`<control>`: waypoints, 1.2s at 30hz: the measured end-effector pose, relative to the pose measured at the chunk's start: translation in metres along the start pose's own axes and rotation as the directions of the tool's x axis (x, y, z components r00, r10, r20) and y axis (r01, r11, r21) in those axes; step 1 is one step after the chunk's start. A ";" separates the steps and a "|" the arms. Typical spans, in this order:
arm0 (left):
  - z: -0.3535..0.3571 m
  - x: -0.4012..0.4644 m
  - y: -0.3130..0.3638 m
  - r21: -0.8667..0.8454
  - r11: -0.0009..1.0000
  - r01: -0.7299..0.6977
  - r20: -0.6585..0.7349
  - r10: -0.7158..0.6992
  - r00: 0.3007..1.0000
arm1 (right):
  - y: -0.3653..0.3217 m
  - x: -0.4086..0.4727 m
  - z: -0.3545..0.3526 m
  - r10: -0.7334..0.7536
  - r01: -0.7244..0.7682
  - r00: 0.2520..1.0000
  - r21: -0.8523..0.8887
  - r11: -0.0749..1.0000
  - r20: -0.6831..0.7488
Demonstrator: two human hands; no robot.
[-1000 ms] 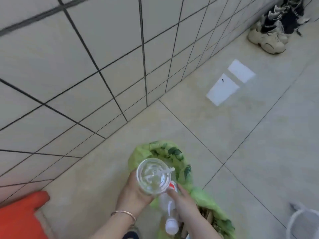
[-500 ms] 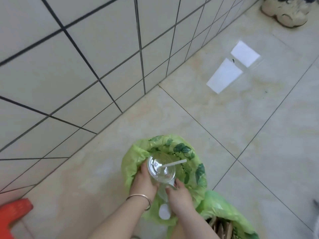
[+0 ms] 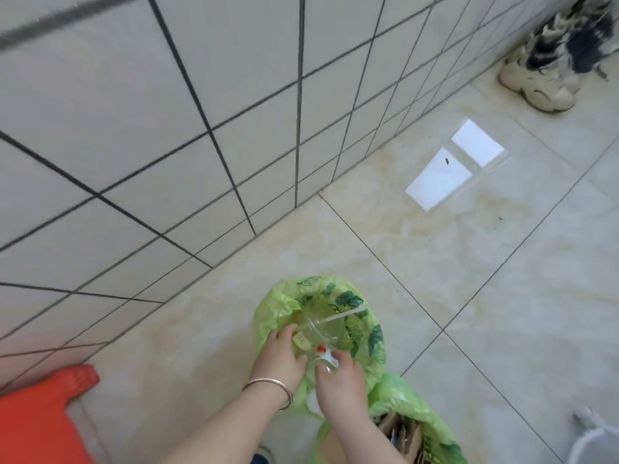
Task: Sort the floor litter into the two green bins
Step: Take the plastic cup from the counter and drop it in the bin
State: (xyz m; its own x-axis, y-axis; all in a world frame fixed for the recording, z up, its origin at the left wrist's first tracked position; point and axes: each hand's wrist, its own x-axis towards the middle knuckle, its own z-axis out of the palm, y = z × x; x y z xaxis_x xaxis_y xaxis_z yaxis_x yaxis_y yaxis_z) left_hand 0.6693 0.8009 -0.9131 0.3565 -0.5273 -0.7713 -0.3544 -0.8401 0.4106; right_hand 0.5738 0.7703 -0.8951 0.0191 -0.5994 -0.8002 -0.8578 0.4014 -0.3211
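From the head view, both hands are down at the mouth of the nearer green bin (image 3: 318, 306), a bag-lined one with a leaf print standing on the floor (image 3: 469, 296) close to the tiled wall. The left hand (image 3: 279, 358) has its fingers curled round the side of a clear plastic cup (image 3: 321, 329), which sits tilted inside the bin's opening with its straw (image 3: 341, 316) pointing up and right. The right hand (image 3: 338, 383) grips a small plastic bottle (image 3: 326, 360) with a red-and-white label, held just over the bin's near rim. A second green bin (image 3: 418, 426) beside it already holds what looks like cardboard. The step in hand seems to be dropping these two plastics into the first bin. The next move calls for loosening both grips so cup and bottle fall inside, then looking round for more litter; the two white sheets (image 3: 452, 172) lying well apart look like candidates.
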 end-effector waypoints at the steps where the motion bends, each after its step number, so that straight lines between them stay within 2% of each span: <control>1: -0.012 -0.017 0.005 -0.026 0.999 -0.026 -0.016 0.026 1.000 | -0.010 -0.017 -0.007 -0.033 0.033 0.999 0.005 0.999 0.023; 5: -0.075 -0.094 0.025 -0.119 0.992 -0.050 -0.099 0.038 0.994 | -0.059 -0.102 -0.042 -0.210 0.214 0.973 -0.035 0.976 0.092; 8: -0.129 -0.164 0.035 -0.205 0.979 -0.017 -0.202 -0.025 0.979 | -0.093 -0.177 -0.066 -0.342 0.354 0.930 -0.071 0.933 0.137; 10: -0.165 -0.222 0.039 -0.298 0.953 -0.049 -0.271 -0.035 0.962 | -0.115 -0.236 -0.081 -0.426 0.441 0.890 -0.070 0.895 0.162; 15: -0.242 -0.388 0.022 -0.385 0.914 -0.125 -0.515 -0.100 0.851 | -0.155 -0.392 -0.093 -0.617 0.636 0.753 -0.012 0.772 0.230; 21: -0.271 -0.572 -0.045 -0.474 0.863 -0.174 -0.712 -0.259 0.653 | -0.156 -0.565 -0.048 -0.730 0.797 0.553 0.000 0.604 0.401; 25: -0.261 -0.678 -0.108 -0.502 0.853 -0.143 -0.778 -0.373 0.505 | -0.136 -0.658 -0.007 -0.775 0.885 0.400 0.014 0.466 0.490; 29: -0.225 -0.773 -0.176 -0.562 0.820 -0.105 -0.788 -0.493 0.367 | -0.094 -0.745 0.041 -0.769 0.942 0.246 0.041 0.333 0.589; 32: -0.192 -0.842 -0.220 -0.637 0.766 -0.084 -0.754 -0.598 0.272 | -0.049 -0.808 0.075 -0.729 0.960 0.158 0.068 0.270 0.666; 36: -0.151 -0.928 -0.271 -0.717 0.691 -0.088 -0.697 -0.708 0.117 | 0.008 -0.892 0.118 -0.665 0.978 -0.009 0.144 0.149 0.747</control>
State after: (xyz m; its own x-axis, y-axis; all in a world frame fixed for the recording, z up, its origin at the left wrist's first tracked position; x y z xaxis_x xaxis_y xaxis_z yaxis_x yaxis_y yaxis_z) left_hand 0.5648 1.4991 -0.2355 0.8947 0.4447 -0.0419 0.3435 -0.6253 0.7007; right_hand 0.6109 1.3901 -0.2436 0.9537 0.2560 -0.1578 -0.0349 -0.4271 -0.9035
